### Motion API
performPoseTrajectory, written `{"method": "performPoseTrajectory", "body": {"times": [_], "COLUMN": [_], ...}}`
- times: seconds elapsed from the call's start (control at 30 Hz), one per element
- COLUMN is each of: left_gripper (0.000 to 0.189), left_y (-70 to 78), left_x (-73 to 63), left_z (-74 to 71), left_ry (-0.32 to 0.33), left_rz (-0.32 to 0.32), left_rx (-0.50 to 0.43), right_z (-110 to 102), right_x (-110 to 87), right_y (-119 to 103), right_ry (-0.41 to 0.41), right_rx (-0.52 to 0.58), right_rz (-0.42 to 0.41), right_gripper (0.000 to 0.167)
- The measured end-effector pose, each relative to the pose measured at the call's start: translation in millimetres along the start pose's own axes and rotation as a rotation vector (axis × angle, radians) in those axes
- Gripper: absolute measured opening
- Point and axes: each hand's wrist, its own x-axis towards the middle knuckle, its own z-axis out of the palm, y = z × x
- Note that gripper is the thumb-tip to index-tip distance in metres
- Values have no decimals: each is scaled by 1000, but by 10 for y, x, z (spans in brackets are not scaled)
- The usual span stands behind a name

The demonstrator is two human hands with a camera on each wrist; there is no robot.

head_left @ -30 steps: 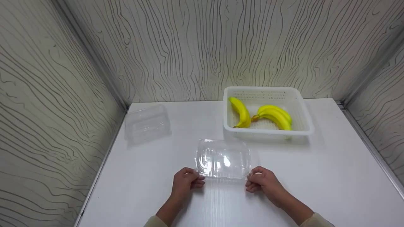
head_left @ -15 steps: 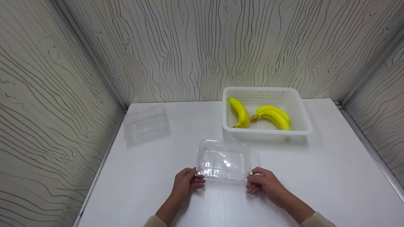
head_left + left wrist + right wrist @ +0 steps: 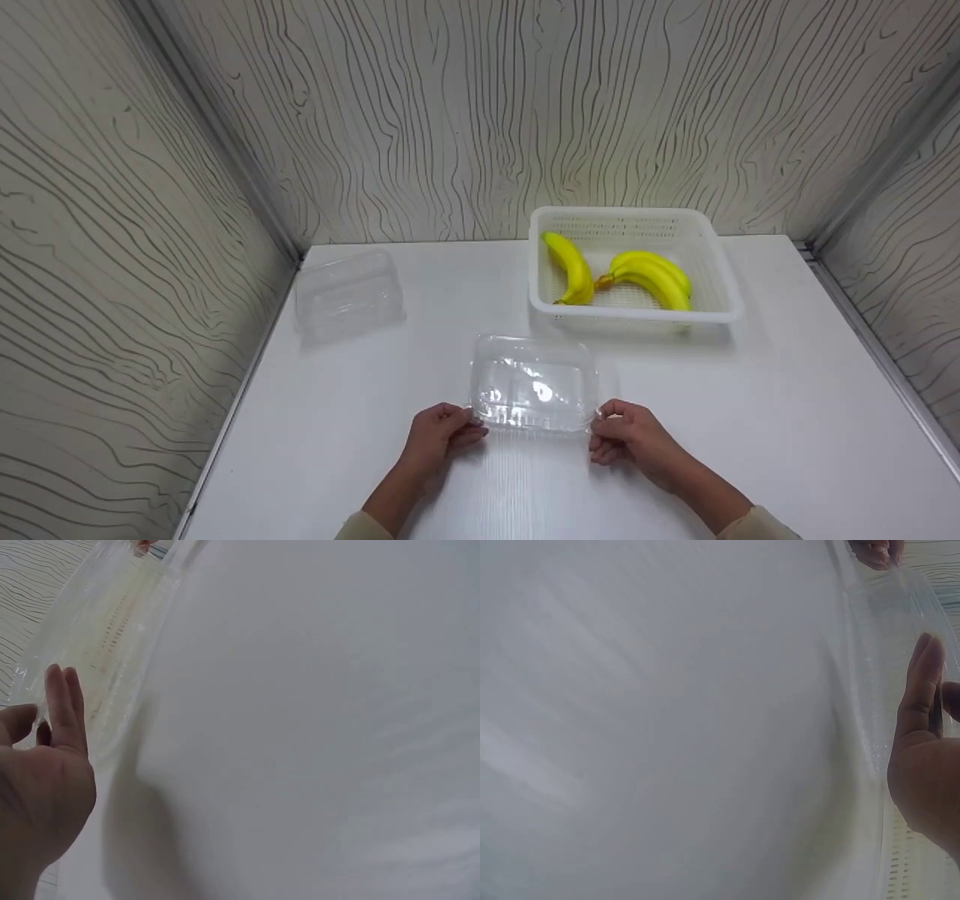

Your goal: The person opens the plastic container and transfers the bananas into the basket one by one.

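Note:
A clear plastic clamshell container [image 3: 534, 382] is held level between both hands over the middle of the white table. My left hand [image 3: 441, 439] pinches its near left corner between thumb and index finger. At the near right corner, my right hand [image 3: 630, 435] pinches the rim the same way. The left wrist view shows the left hand [image 3: 52, 765] with its other fingers extended beside the see-through plastic [image 3: 97, 637]. In the right wrist view, the right hand [image 3: 926, 742] overlaps the container's side wall [image 3: 877, 652], and the left fingertips show beyond it.
Behind the container, to the right, stands a white plastic basket [image 3: 637, 313] holding a banana [image 3: 570, 266] and a bunch of bananas [image 3: 652, 277]. A second clear plastic container [image 3: 350, 296] lies at the back left. Patterned walls enclose the white table [image 3: 322, 420] at the back and sides.
Both hands keep their pinch on the container's near corners. The container has shifted slightly right and toward the person, and its tilt has changed a little. The basket and bananas stay put.

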Motion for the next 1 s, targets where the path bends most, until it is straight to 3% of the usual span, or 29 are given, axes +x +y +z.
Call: {"method": "performPoseTrajectory", "body": {"times": [0.3,0.47,0.77,1.0], "left_gripper": [35,24,14,13], "left_y": [66,67,38,40], "left_x": [9,-3,13,8], "left_z": [-66,-59,10,24], "left_ry": [-94,-160,-44,-11], "left_rz": [-36,-3,38,29], "left_rx": [24,40,-20,-52], "right_z": [-6,-2,26,23], "right_x": [-11,-10,5,9], "right_y": [-21,-24,-9,-8], "right_ry": [21,28,18,-5], "right_rx": [7,3,-10,-5], "right_rz": [17,21,7,3], "right_gripper": [21,21,21,24]}}
